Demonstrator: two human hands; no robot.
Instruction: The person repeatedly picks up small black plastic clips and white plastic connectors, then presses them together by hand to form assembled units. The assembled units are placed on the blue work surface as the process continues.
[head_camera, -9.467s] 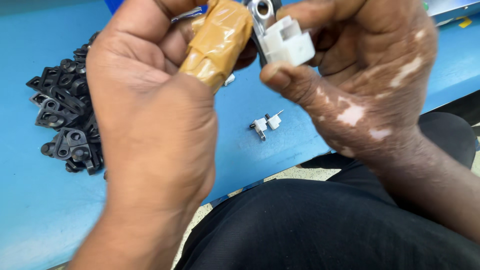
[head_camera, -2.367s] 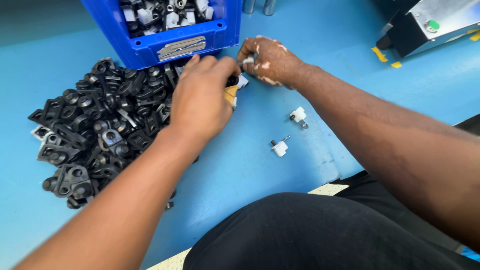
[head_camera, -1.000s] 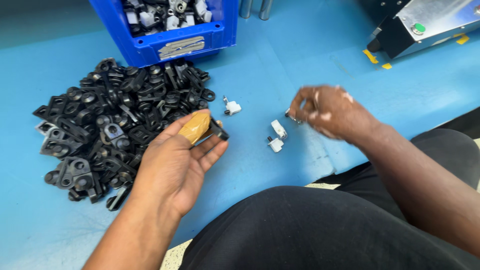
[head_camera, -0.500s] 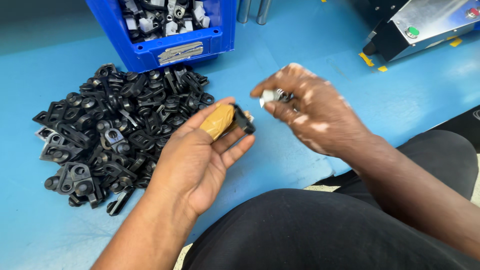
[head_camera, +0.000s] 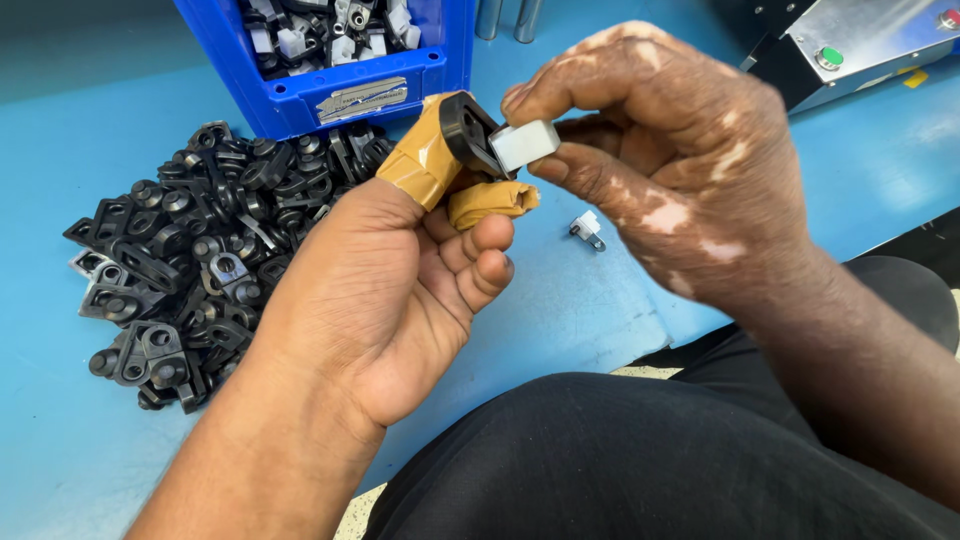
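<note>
My left hand (head_camera: 400, 290) pinches a black bracket (head_camera: 468, 135) between taped fingers; my right hand (head_camera: 670, 170), at 1 o'clock, grips a white clip (head_camera: 525, 145) against it, their joint hidden. Half a second ago they were apart. Beyond: black parts (head_camera: 190, 260) at 9, bin (head_camera: 340, 95) cropped at 12.

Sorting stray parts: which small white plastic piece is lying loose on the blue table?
The small white clip beside the right hand; the other white block is pinched in its fingers.
</note>
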